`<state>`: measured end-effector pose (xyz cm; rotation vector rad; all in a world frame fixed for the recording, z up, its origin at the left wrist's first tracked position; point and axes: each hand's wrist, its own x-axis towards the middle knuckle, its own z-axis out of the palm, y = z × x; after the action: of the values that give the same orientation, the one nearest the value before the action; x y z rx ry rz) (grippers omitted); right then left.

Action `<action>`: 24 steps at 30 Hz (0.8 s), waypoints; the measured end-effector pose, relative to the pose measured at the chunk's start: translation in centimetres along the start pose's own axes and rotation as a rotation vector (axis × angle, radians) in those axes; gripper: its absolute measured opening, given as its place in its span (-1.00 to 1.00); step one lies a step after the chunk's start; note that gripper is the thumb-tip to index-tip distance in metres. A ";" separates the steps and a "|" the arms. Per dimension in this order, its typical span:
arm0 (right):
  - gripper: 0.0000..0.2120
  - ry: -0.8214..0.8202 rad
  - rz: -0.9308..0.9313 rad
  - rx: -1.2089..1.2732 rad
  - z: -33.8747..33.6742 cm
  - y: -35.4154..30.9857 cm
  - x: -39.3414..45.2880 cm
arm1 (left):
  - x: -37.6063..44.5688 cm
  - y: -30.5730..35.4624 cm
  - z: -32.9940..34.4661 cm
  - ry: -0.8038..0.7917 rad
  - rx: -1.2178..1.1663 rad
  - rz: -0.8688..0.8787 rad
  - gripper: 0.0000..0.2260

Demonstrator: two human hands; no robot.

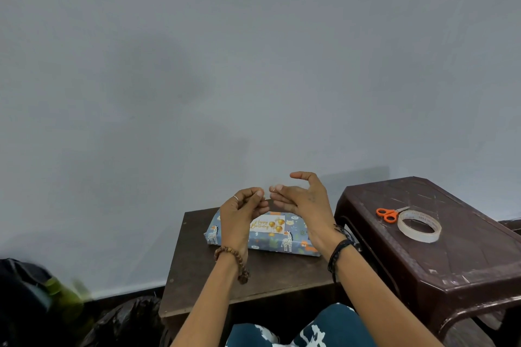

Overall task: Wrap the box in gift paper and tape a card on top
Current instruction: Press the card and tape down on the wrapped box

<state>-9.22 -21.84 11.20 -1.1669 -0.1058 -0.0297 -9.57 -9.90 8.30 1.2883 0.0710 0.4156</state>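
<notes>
The box [282,242], wrapped in blue animal-print gift paper, lies flat on a small dark wooden table [253,282]. A white "Happy Birthday" card [267,224] with gold balloons rests on top of it. Both hands hover just above the box's far edge. My left hand [239,214] pinches thumb and forefinger together on a small piece of clear tape [266,195] that shows only faintly. My right hand [301,200] faces it, fingers spread and thumb raised, with its fingertips almost touching the left pinch.
A brown plastic stool [451,256] stands at the right, carrying orange-handled scissors [387,214] and a roll of clear tape [419,226]. A plain grey wall rises behind. Dark bags and a green bottle [64,298] sit on the floor at lower left.
</notes>
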 end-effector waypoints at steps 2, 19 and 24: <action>-0.61 -0.024 -0.006 -0.042 0.1 -0.1 0.0 | 0.0 -0.1 -0.1 -0.012 -0.013 -0.011 -0.92; -0.56 -0.064 0.035 -0.211 0.0 0.8 0.6 | -0.4 -0.3 -0.5 -0.045 0.306 0.315 -0.82; -0.52 -0.038 0.044 -0.239 -0.2 0.8 0.6 | 0.4 -0.2 -0.9 -0.088 0.540 0.465 -0.72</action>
<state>-8.59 -21.67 10.48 -1.4090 -0.1129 0.0191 -9.41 -9.04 7.91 1.8609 -0.2092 0.7715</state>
